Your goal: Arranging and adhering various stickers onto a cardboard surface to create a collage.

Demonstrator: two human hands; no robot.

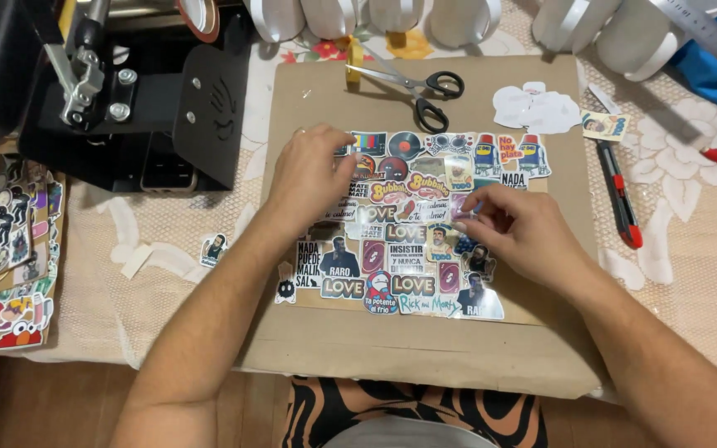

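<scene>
A patchwork of several colourful cut-out stickers (412, 224) covers the middle of a brown cardboard board (425, 348). My left hand (309, 174) rests on the upper left part of the stickers, its fingertips pressing a small sticker at the top edge. My right hand (512, 228) lies on the right part, thumb and forefinger pinched on a small sticker near the middle of the patchwork. Both forearms reach in from the bottom of the view.
Black-handled scissors (425, 87) lie on the board's far edge. A white backing scrap (537, 108) and a loose sticker (605, 125) sit at the upper right, beside a red utility knife (620, 199). A black press machine (134, 91) stands at left, sticker sheets (2, 249) below it. White mugs (458, 17) line the back.
</scene>
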